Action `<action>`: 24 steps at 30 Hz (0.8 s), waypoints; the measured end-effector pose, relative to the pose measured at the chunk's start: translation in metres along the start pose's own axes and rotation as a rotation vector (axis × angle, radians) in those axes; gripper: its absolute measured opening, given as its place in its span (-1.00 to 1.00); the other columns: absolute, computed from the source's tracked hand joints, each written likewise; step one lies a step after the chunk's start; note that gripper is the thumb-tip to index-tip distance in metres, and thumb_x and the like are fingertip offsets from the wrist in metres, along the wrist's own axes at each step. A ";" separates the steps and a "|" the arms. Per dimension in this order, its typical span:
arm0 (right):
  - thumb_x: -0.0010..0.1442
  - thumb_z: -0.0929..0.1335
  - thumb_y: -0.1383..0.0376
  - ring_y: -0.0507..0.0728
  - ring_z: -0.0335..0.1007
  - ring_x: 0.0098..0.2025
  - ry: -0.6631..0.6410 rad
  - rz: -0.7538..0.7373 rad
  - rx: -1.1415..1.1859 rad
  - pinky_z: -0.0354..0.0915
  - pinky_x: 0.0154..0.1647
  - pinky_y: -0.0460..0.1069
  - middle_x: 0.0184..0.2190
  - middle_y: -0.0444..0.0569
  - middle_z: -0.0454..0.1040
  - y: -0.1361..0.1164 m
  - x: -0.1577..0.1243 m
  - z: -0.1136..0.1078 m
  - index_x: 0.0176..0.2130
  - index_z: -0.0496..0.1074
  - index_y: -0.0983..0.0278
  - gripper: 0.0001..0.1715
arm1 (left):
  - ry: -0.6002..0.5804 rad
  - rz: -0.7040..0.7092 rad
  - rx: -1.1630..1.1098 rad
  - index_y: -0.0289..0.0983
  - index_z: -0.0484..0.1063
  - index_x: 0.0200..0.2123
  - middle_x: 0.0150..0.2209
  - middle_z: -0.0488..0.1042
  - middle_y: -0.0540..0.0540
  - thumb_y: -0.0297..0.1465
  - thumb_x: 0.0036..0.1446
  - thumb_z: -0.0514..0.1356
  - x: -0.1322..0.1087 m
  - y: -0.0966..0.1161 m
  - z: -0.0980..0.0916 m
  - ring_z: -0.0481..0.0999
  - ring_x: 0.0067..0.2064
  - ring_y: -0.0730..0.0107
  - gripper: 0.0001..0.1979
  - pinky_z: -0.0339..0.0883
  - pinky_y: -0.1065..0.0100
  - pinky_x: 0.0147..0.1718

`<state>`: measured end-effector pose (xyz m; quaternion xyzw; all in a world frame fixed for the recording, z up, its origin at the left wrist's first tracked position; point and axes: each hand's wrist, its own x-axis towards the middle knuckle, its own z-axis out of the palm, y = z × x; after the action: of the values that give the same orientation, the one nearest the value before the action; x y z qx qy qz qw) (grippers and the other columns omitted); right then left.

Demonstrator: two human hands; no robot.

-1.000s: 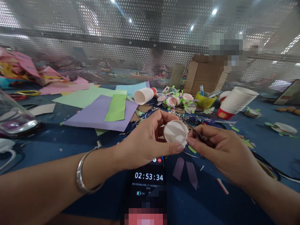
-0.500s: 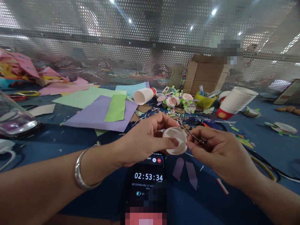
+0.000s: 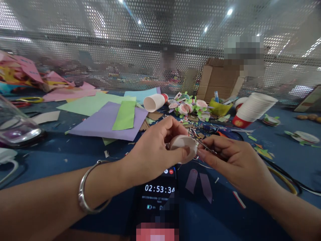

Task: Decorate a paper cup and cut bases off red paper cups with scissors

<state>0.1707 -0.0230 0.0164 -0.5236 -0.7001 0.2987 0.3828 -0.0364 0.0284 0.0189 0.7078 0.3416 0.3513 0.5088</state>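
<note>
A small round white paper cup piece (image 3: 180,142) is pinched in my left hand (image 3: 160,150), with the thumb inside it and the fingers behind. Close on its right, my right hand (image 3: 225,157) is closed on a thin metal tool (image 3: 206,146), probably small scissors, whose tip meets the cup piece's edge. Most of the tool is hidden by the fingers. Below the hands lie two purple paper strips (image 3: 192,180) and a lit phone (image 3: 156,197).
Behind stand stacked paper cups (image 3: 255,108), a tipped cup (image 3: 153,102), a yellow container (image 3: 220,107) and a pile of small paper crafts (image 3: 184,107). Purple paper (image 3: 107,124) lies left. Orange-handled scissors (image 3: 225,133), cables and scraps are at the right.
The cup piece has turned and tilted in my left hand, shifting slightly left. My right hand has moved a little left with the tool.
</note>
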 end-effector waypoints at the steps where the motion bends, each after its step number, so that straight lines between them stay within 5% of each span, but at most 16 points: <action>1: 0.25 0.42 0.20 -0.01 0.30 -0.52 0.005 0.000 -0.002 0.18 -0.56 -0.14 -0.49 -0.18 0.49 0.000 0.000 0.000 -0.29 0.53 0.23 -0.86 | 0.002 -0.017 -0.021 -0.23 0.35 -0.17 -0.28 0.51 0.00 -0.37 0.09 0.38 0.000 0.000 0.000 0.50 -0.30 0.44 -0.70 0.37 0.40 -0.33; 8: 0.29 0.39 0.06 -0.03 0.20 -0.60 0.092 -0.039 -0.084 0.13 -0.63 -0.13 -0.53 -0.18 0.46 0.000 -0.001 -0.004 -0.26 0.54 0.21 -0.72 | 0.091 -0.142 -0.213 -0.26 0.39 -0.14 -0.29 0.51 0.00 -0.44 0.03 0.35 0.006 0.000 0.003 0.51 -0.31 0.43 -0.69 0.39 0.39 -0.33; 24: 0.37 0.31 0.01 0.02 0.30 -0.51 0.022 -0.044 -0.341 0.16 -0.50 -0.07 -0.52 -0.17 0.45 0.004 -0.003 -0.006 -0.31 0.53 0.21 -0.61 | 0.153 0.090 0.156 -0.19 0.29 -0.23 -0.35 0.35 0.06 -0.38 0.11 0.32 -0.001 0.000 0.002 0.36 -0.42 0.51 -0.75 0.26 0.47 -0.52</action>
<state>0.1783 -0.0247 0.0152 -0.5686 -0.7477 0.1615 0.3025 -0.0352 0.0262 0.0184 0.7310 0.3736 0.3992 0.4084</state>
